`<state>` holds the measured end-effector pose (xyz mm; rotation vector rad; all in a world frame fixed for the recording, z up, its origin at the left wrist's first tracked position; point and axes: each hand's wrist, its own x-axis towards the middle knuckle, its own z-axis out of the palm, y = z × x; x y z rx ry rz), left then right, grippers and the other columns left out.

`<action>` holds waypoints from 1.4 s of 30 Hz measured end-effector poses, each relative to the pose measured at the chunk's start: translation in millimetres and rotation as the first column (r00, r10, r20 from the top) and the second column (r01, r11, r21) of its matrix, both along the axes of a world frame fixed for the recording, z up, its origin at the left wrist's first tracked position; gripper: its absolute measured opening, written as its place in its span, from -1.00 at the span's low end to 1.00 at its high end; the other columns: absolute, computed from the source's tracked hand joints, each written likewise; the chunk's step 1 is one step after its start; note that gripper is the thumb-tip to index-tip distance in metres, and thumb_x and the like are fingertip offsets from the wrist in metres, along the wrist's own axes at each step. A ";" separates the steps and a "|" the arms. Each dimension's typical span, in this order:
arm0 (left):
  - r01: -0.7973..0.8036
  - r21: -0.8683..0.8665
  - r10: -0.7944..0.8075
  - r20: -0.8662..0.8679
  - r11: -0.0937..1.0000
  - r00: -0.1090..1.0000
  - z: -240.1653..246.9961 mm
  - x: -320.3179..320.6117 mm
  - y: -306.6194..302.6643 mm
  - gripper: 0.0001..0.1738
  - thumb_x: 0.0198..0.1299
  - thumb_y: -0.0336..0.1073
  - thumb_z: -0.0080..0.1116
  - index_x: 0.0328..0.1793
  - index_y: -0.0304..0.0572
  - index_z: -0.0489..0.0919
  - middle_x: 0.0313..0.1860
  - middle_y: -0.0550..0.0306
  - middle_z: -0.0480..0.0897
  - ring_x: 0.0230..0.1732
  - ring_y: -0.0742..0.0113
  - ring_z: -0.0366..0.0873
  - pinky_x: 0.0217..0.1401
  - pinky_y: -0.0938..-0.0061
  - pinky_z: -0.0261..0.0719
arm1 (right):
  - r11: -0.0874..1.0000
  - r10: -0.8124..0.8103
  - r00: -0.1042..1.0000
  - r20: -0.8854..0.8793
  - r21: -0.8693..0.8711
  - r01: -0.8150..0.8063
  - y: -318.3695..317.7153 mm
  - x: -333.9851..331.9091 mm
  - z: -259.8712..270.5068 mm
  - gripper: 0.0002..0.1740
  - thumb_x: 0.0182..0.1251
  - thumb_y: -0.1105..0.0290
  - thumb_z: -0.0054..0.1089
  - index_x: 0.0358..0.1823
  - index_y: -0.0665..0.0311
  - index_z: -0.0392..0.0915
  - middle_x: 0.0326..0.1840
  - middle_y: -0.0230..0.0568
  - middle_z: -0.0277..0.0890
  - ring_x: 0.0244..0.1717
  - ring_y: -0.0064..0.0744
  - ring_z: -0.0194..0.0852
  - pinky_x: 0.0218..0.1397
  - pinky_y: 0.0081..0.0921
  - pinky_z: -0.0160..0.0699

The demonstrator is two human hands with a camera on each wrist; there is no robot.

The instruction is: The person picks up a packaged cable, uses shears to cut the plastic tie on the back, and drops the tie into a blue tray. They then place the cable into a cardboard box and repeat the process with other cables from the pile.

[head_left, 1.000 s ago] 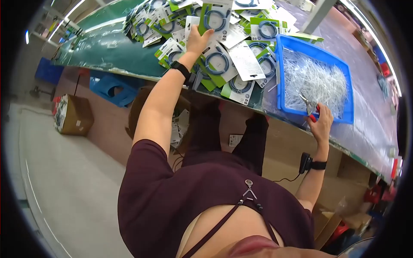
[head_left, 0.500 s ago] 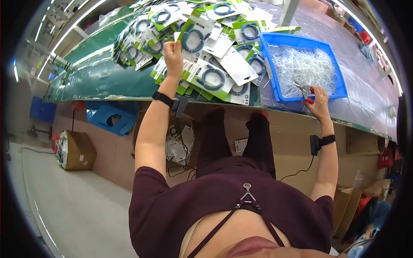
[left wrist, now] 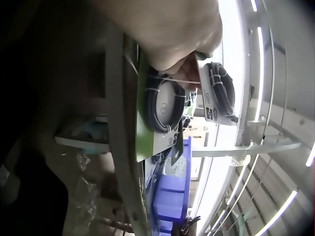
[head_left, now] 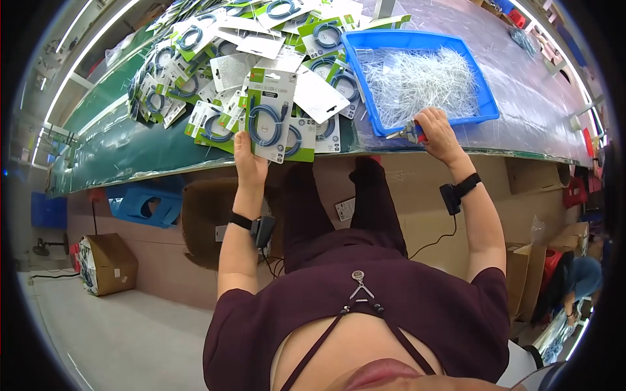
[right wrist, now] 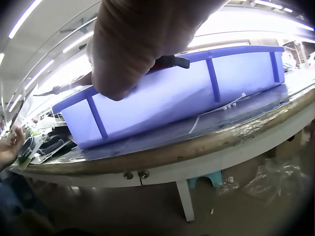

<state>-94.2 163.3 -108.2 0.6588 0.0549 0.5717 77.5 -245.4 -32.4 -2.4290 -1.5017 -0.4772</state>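
My left hand (head_left: 251, 164) grips the lower left edge of a carded USB cable (head_left: 267, 120), a green and white card with a blue coil, held up near the table's front edge. In the left wrist view this card (left wrist: 216, 93) stands raised beside another coiled-cable card (left wrist: 165, 105) lower down. My right hand (head_left: 440, 135) holds red-handled pliers (head_left: 412, 133) at the front rim of the blue tray (head_left: 357, 62), their jaws pointing left toward the cards. Part of the handles is hidden in the palm. White plastic strips (head_left: 427, 81) fill the tray.
A heap of carded cables (head_left: 189, 39) spreads over the green table (head_left: 98, 146), left of the tray. A metal post (head_left: 385, 8) rises behind it. Below are a blue stool (head_left: 145, 205) and cardboard boxes (head_left: 111, 264). Another person (head_left: 580, 287) appears at far right.
My left hand has drawn back from the heap toward the table's front edge with the carded cable. The pliers in my right hand have shifted from over the strips to the tray's front rim.
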 end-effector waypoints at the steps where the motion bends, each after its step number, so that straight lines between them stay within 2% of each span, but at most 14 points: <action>1: -0.034 -0.005 0.034 -0.020 0.999 0.999 -8.0 1.0 -7.4 -0.76 0.51 -0.24 -0.15 0.12 -0.21 0.40 0.09 0.06 0.56 0.11 0.26 0.55 0.21 0.32 0.55 | 1.000 -0.004 1.000 -0.003 -0.009 0.004 1.3 -2.3 1.5 -0.50 -0.15 0.65 0.23 -0.07 0.24 0.38 -0.16 -0.13 0.41 -0.03 -0.03 0.37 0.07 -0.22 0.29; 2: -0.067 -0.006 0.067 -0.039 0.998 0.997 -13.0 2.5 -12.2 -0.83 0.51 -0.27 -0.13 0.02 -0.16 0.43 0.01 0.11 0.59 0.03 0.31 0.57 0.14 0.36 0.58 | 1.000 -0.010 1.000 -0.007 -0.025 0.010 5.8 -5.8 3.9 -0.51 -0.14 0.65 0.22 -0.08 0.24 0.37 -0.17 -0.13 0.40 -0.03 -0.03 0.37 0.07 -0.22 0.29; 6: -0.104 0.082 0.106 -0.020 0.991 0.994 -12.8 43.3 -6.2 -0.90 0.49 -0.30 -0.08 -0.12 -0.12 0.40 -0.12 0.19 0.57 -0.07 0.41 0.56 0.04 0.48 0.58 | 0.998 -0.049 0.999 -0.010 -0.040 0.049 19.9 -15.4 3.9 -0.51 -0.13 0.65 0.23 -0.07 0.23 0.38 -0.15 -0.15 0.41 -0.01 -0.05 0.37 0.08 -0.22 0.28; 9: -0.114 0.064 0.114 -0.001 0.991 0.993 -4.4 70.6 -4.6 -0.89 0.48 -0.29 -0.05 -0.13 -0.12 0.40 -0.15 0.20 0.57 -0.11 0.43 0.55 0.02 0.46 0.59 | 0.996 -0.084 0.996 -0.010 -0.019 0.084 26.5 -23.4 -1.8 -0.48 -0.13 0.63 0.28 -0.04 0.20 0.40 -0.11 -0.18 0.44 0.04 -0.09 0.38 0.10 -0.24 0.29; 11: -0.132 0.053 0.132 0.010 0.990 0.991 0.1 78.2 -5.1 -0.89 0.47 -0.29 -0.03 -0.14 -0.11 0.40 -0.17 0.21 0.57 -0.13 0.43 0.55 0.01 0.45 0.59 | 0.996 -0.084 0.996 -0.040 0.003 0.084 26.8 -28.5 5.7 -0.41 -0.13 0.55 0.37 0.04 0.19 0.40 -0.05 -0.18 0.44 0.07 -0.08 0.37 0.14 -0.24 0.27; 15: -0.062 0.096 0.058 0.043 0.993 0.997 2.5 64.7 -3.3 -0.89 0.46 -0.29 -0.01 -0.14 -0.11 0.40 -0.15 0.20 0.58 -0.13 0.43 0.57 0.00 0.45 0.60 | 0.998 -0.052 0.998 -0.044 0.045 0.054 22.5 -27.8 7.0 -0.27 -0.17 0.43 0.49 0.15 0.15 0.40 0.03 -0.22 0.44 0.13 -0.12 0.36 0.22 -0.23 0.24; 18: -0.052 0.083 0.044 0.100 0.995 0.994 10.0 57.1 -2.6 -0.86 0.47 -0.24 -0.01 -0.13 -0.10 0.39 -0.12 0.18 0.60 -0.12 0.41 0.60 0.01 0.45 0.63 | 0.996 -0.030 0.999 -0.039 0.085 0.033 22.0 -31.8 4.0 -0.21 -0.20 0.37 0.54 0.19 0.13 0.39 0.06 -0.25 0.44 0.15 -0.14 0.35 0.25 -0.22 0.22; 24: -0.063 0.076 0.058 0.070 0.995 0.996 26.1 55.4 -13.8 -0.82 0.47 -0.17 -0.02 -0.07 -0.08 0.37 -0.07 0.16 0.61 -0.08 0.36 0.64 0.00 0.39 0.70 | 0.982 -0.068 0.997 -0.027 0.176 0.071 21.2 -34.0 7.3 -0.19 -0.20 0.30 0.57 0.20 0.11 0.40 0.06 -0.29 0.44 0.15 -0.17 0.35 0.28 -0.22 0.20; 26: -0.042 0.080 0.041 0.019 0.996 0.999 26.6 57.4 -21.9 -0.81 0.47 -0.15 -0.03 -0.03 -0.07 0.35 -0.06 0.15 0.61 -0.06 0.34 0.64 -0.01 0.36 0.72 | 0.982 -0.073 0.997 -0.028 0.170 0.077 18.9 -30.8 2.5 -0.19 -0.20 0.30 0.57 0.20 0.10 0.40 0.06 -0.29 0.44 0.15 -0.17 0.35 0.28 -0.22 0.20; 33: -0.020 0.031 0.019 0.044 0.999 0.999 24.5 63.9 -27.6 -0.81 0.47 -0.16 -0.02 -0.01 -0.05 0.33 -0.05 0.16 0.60 -0.04 0.32 0.64 -0.02 0.33 0.73 | 0.989 -0.074 0.997 -0.004 0.130 0.073 19.2 -33.1 4.8 -0.20 -0.17 0.27 0.57 0.20 0.11 0.40 0.05 -0.29 0.45 0.14 -0.19 0.35 0.29 -0.24 0.18; 37: -0.011 0.077 0.006 0.059 0.997 0.998 38.8 65.7 -37.1 -0.82 0.46 -0.19 -0.01 0.03 -0.05 0.35 0.00 0.13 0.59 0.00 0.30 0.64 0.03 0.30 0.71 | 0.960 -0.135 0.988 0.072 0.258 0.112 28.6 -53.9 28.6 -0.23 -0.12 0.24 0.56 0.19 0.18 0.40 0.02 -0.23 0.46 0.08 -0.18 0.39 0.22 -0.26 0.24; 39: 0.002 0.098 -0.008 0.058 0.995 0.998 49.7 65.3 -52.9 -0.82 0.46 -0.21 -0.01 0.05 -0.06 0.36 0.02 0.11 0.59 0.02 0.29 0.63 0.05 0.28 0.71 | 0.930 -0.168 0.985 -0.036 0.326 0.171 40.3 -68.9 38.9 -0.24 -0.08 0.20 0.55 0.18 0.23 0.41 -0.05 -0.20 0.46 0.01 -0.16 0.42 0.15 -0.26 0.30; 42: 0.153 0.110 -0.156 0.021 0.982 0.987 81.6 57.0 -91.9 -0.73 0.45 -0.26 0.00 0.21 -0.02 0.36 0.13 0.10 0.55 0.13 0.24 0.57 0.17 0.16 0.62 | 0.915 -0.203 0.973 -0.110 0.333 0.229 57.1 -81.4 47.3 -0.26 -0.04 0.16 0.53 0.17 0.27 0.41 -0.10 -0.18 0.47 -0.04 -0.13 0.44 0.09 -0.25 0.35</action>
